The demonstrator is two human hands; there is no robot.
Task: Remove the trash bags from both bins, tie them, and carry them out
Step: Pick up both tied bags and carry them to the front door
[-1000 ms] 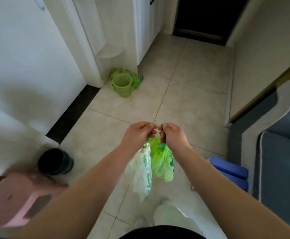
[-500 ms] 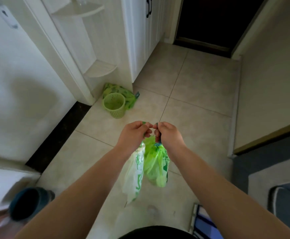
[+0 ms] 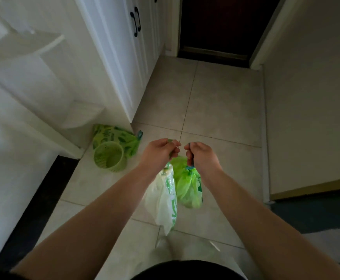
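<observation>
our left hand point(image 3: 161, 153) is clenched on the white bag point(image 3: 162, 201), our right hand point(image 3: 202, 155) on the green bag point(image 3: 188, 188). both hang straight down. the dark door point(image 3: 223, 25) lies dead ahead.

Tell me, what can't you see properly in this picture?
All in the head view:
- Inside the white bag and green bag: the plastic hides it.
- Their tops: covered by the left hand and right hand.
- Green packet: partly behind the green basket.
- Shelves: blurred.

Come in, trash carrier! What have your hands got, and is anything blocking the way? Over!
Left hand shut on white bag. Right hand shut on green bag. Both hang off the floor. Green basket sits left; tiles to dark door look open.
</observation>
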